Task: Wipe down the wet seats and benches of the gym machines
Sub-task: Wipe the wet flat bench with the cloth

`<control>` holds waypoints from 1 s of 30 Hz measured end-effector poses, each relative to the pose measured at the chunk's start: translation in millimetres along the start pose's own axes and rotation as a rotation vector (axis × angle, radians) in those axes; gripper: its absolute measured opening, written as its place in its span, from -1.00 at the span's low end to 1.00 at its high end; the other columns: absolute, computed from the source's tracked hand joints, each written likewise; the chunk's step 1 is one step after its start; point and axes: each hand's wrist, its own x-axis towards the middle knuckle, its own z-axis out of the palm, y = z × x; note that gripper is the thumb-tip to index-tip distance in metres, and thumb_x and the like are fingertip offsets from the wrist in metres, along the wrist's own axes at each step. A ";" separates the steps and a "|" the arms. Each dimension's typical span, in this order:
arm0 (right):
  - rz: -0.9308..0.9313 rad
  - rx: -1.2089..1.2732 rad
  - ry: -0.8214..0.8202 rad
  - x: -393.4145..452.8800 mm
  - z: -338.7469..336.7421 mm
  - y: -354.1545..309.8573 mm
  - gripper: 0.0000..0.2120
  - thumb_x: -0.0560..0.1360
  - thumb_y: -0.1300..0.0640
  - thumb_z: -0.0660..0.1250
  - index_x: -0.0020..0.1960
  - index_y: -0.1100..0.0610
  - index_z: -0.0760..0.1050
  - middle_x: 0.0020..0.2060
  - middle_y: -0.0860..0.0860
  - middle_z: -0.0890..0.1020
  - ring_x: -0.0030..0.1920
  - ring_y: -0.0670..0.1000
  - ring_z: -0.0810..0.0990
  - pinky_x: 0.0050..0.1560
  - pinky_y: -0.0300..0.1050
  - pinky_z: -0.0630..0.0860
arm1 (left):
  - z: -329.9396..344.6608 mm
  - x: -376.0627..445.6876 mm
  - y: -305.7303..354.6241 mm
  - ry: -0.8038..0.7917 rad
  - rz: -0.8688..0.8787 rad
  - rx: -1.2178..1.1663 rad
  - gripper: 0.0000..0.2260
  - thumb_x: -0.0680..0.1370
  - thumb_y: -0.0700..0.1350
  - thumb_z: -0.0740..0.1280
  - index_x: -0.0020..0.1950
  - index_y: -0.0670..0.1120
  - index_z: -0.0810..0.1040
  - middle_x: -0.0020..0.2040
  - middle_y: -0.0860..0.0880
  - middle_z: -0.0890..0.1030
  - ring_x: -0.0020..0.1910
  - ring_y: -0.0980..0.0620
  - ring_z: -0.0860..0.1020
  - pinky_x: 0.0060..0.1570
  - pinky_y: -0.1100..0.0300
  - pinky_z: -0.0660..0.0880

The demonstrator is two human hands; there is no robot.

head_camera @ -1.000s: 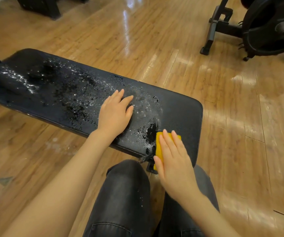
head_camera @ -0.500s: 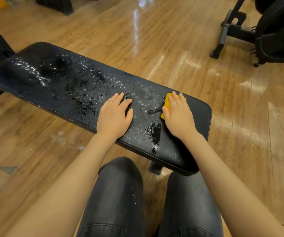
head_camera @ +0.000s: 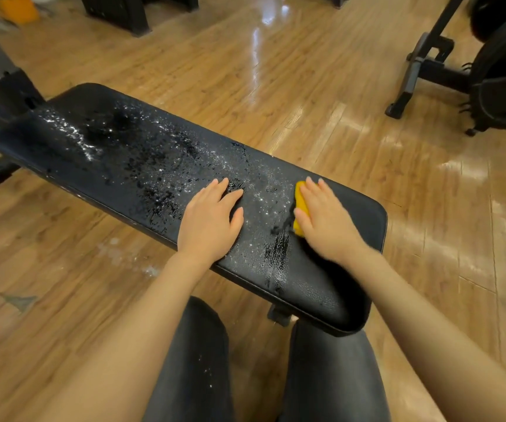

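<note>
The right hand [head_camera: 325, 220], fingers straight together, presses the yellow sponge [head_camera: 300, 205] on the counter [head_camera: 358, 214]; left hand [head_camera: 209, 220] flat. Best to wipe with firm overlapping strokes toward the droplets at frame's upper left.

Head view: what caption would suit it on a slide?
Right hand presses a yellow sponge across the wet bench; left hand rests flat.

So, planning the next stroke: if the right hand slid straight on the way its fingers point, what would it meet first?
Probably nothing: the right hand, pressing the yellow sponge, points across the black padded bench to its far edge, then wooden floor.
</note>
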 end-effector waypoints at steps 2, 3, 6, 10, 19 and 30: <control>0.012 0.005 -0.027 45.2 -5.2 12.5 -0.34 0.54 -0.13 -0.05 0.53 0.24 0.14 0.53 0.14 0.16 0.54 0.16 0.02 0.51 -0.02 -0.06 | -0.7 -0.3 0.3 0.001 -0.001 0.005 -0.61 0.64 0.05 0.12 0.46 0.03 0.38 0.51 -0.05 0.30 0.52 -0.05 0.19 0.48 0.03 0.13; 0.016 0.004 -0.030 60.7 -6.4 14.4 -0.37 0.57 -0.11 -0.01 0.53 0.23 0.14 0.53 0.13 0.16 0.54 0.16 0.02 0.51 0.00 -0.03 | -0.9 -0.6 0.2 0.000 -0.001 0.007 -0.61 0.64 0.06 0.12 0.46 0.04 0.38 0.51 -0.05 0.30 0.52 -0.05 0.19 0.48 0.03 0.12; -0.011 -0.014 0.002 69.1 -0.9 14.6 -0.41 0.60 -0.10 0.02 0.53 0.20 0.15 0.53 0.11 0.19 0.53 0.16 0.07 0.52 0.03 0.01 | -0.9 -1.7 -0.1 -0.007 0.001 0.018 -0.60 0.64 0.06 0.11 0.47 0.04 0.36 0.51 -0.04 0.29 0.52 -0.04 0.18 0.48 0.03 0.12; -0.119 0.014 0.014 11.6 0.0 10.8 -0.30 0.52 -0.19 -0.12 0.52 0.20 0.18 0.53 0.07 0.18 0.54 0.11 0.05 0.53 -0.02 -0.04 | -0.9 -1.8 -0.2 -0.013 0.002 0.016 -0.60 0.64 0.06 0.10 0.47 0.04 0.36 0.52 -0.04 0.29 0.53 -0.04 0.18 0.49 0.04 0.11; -0.177 -0.003 0.017 -1.0 -3.2 2.6 -0.27 0.54 -0.24 -0.17 0.54 0.20 0.11 0.54 0.06 0.11 0.55 0.08 -0.01 0.51 -0.13 -0.13 | -1.9 -2.1 1.5 -0.011 -0.005 0.015 -0.60 0.64 0.05 0.10 0.47 0.04 0.36 0.52 -0.04 0.28 0.53 -0.03 0.18 0.50 0.06 0.10; -0.225 -0.022 0.036 95.6 3.8 -0.3 -0.37 0.55 -0.21 -0.11 0.46 0.08 0.33 0.42 0.12 0.34 0.41 0.17 0.29 0.42 0.08 0.22 | -2.1 -1.6 0.8 0.002 -0.019 -0.017 -0.61 0.63 0.05 0.12 0.46 0.07 0.36 0.52 0.00 0.27 0.53 0.00 0.17 0.48 0.09 0.07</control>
